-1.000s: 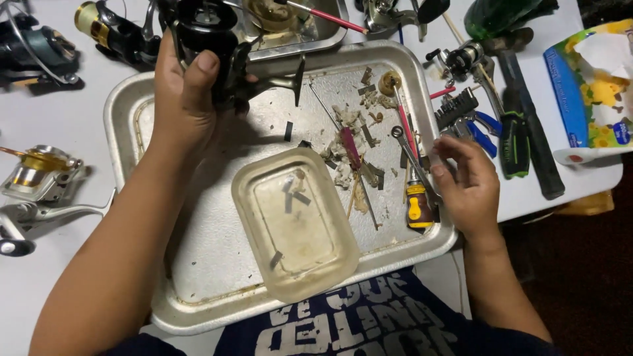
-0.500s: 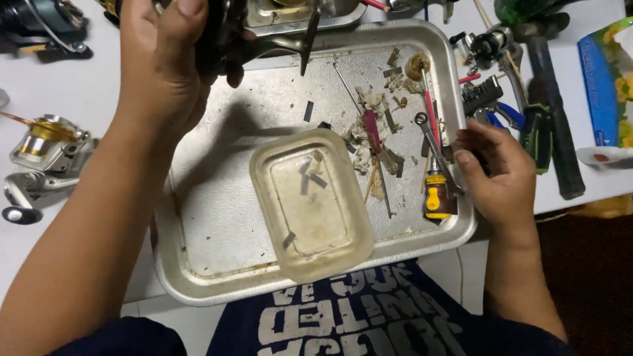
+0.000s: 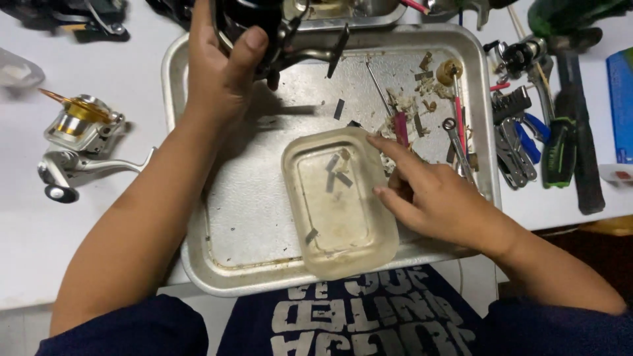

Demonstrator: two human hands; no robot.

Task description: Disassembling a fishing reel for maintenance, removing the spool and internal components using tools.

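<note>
1. The metal tray (image 3: pixel 217 217) serves as landmark: a shallow silver pan on the white table (image 3: pixel 39 231), keeping loose bits from rolling off
2. At the tray's far-left corner the left hand (image 3: pixel 221 72) holds up a black fishing reel (image 3: pixel 264 26), fingers and thumb clamped round its body, so the reel hangs above the tray rather than resting in it; its dark handle arm (image 3: pixel 339 43) points down toward the tray floor
3. Near the tray's middle sits a clear plastic tub (image 3: pixel 339 198), open side up, with a few small dark strips lying inside, seemingly set apart from the rest
4. The right hand (image 3: pixel 438 198) lies at the tub's right rim, fingers spread and holding nothing; the forefinger points at the scrap pile (image 3: pixel 412 109) just beyond the tub, as if to pick at it
5. Along the tray's right side lie a red-handled tool (image 3: pixel 459 122) and a small spanner (image 3: pixel 455 142), within easy reach
6. Off the tray to the right lie pliers (image 3: pixel 521 142); off to the left, a silver and gold reel (image 3: pixel 76 142) waits on the table
</note>
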